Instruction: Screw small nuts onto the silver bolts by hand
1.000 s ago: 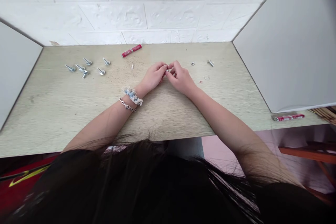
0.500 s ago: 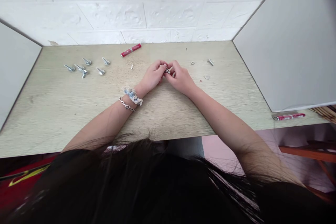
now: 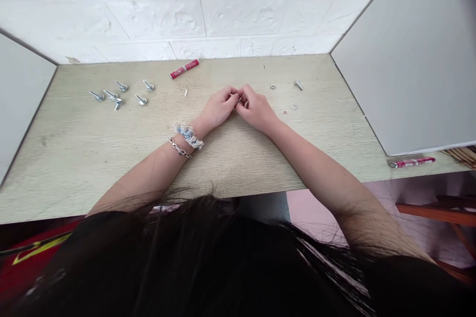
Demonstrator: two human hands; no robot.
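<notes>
Left hand [image 3: 219,107]: fingers curled, small metal part [image 3: 240,100] pinched, mid-frame.
Right hand [image 3: 257,108]: same part gripped by fingertips.
Bolts [image 3: 118,103]: six strewn on tabletop [image 3: 238,163], upper left.

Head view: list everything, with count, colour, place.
Metal piece: one, silver, at fingertips
Bolts: seven, silver, six left, one right
Nut: one, silver, right
Washer: one, silver, right
Tubes: two, red, back and right front
Scraps: two, white and red, table
Sticks: several, brown, far right
Table: one, pale, centre
Wall: one, white, back
Panels: two, whitish, sides
Wooden frame: one, orange, lower right
Red item: one, yellow-marked, lower left
Floor: one, pink, below
Scrunchie: one, blue-white, left wrist
Bracelet: one, silver, left wrist
Top: one, black, bottom
Hair: dark, bottom
Left hand, right hand: bare, meeting centre
</notes>
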